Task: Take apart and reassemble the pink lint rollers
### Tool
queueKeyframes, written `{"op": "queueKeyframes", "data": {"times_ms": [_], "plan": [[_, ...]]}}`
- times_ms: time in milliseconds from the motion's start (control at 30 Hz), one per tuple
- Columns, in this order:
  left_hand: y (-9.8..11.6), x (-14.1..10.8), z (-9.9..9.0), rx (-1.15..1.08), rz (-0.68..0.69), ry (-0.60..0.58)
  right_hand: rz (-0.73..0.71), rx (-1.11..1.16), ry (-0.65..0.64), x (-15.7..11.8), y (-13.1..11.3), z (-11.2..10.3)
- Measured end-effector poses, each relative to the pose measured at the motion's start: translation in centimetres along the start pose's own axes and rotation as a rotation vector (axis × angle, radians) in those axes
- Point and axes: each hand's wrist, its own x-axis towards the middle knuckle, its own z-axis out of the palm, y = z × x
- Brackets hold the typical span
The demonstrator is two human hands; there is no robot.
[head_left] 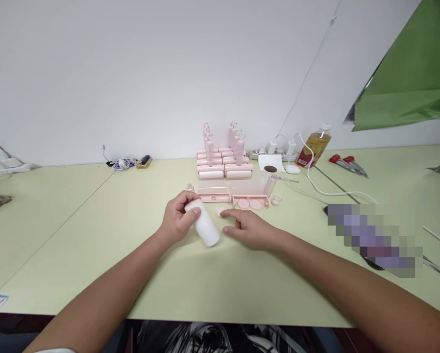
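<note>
My left hand [179,215] is wrapped round a white roll [206,226], which looks like a lint roller refill, and holds it tilted above the table. A pink rim shows at its upper end. Just right of the roll, my right hand [251,228] has its index fingertip at a small pale pink disc [219,211], with thumb and index apart. I cannot tell whether the disc is held or lies on the table. Behind the hands are two opened pink cases [213,198]. The right one [251,196] has pink round caps [256,203] in front.
Rows of pink cases [238,174] with upright pink handles [210,149] stand by the wall. To the right are a drink bottle [313,147], a power strip with white cables [310,181], red-handled tools [348,164] and a blurred-out object [370,240]. A small box [144,162] lies left.
</note>
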Motion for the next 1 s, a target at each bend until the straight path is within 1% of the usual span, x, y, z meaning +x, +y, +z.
{"op": "queueKeyframes", "data": {"times_ms": [167,233,300,367,500,567,667,833,1000], "plan": [[-0.39,-0.05,-0.08,-0.064,-0.040,0.089,-0.139,-0.090,0.074,-0.13,0.18,0.36],[-0.48,0.01,-0.05,-0.096,-0.063,0.108,-0.150,-0.135,0.091,-0.23,0.35,0.53],[-0.56,0.10,0.06,-0.124,-0.097,0.118,-0.130,-0.169,0.106,-0.34,0.37,0.63],[-0.61,0.16,0.22,-0.148,-0.130,0.119,-0.119,-0.203,0.092,-0.46,0.22,0.63],[-0.49,0.18,0.55,-0.205,-0.157,0.118,-0.142,-0.266,-0.019,-0.62,-0.14,0.43],[-0.37,0.16,0.63,-0.239,-0.168,0.126,-0.162,-0.289,-0.042,-0.67,-0.16,0.31],[-0.28,0.24,0.56,-0.267,-0.174,0.146,-0.181,-0.322,-0.055,-0.76,-0.14,0.25],[-0.46,0.54,0.19,-0.284,-0.173,0.175,-0.166,-0.355,-0.039,-0.92,-0.34,0.50],[-0.40,0.63,0.11,-0.297,-0.170,0.195,-0.131,-0.285,-0.021,-0.88,-0.27,0.47]]}}
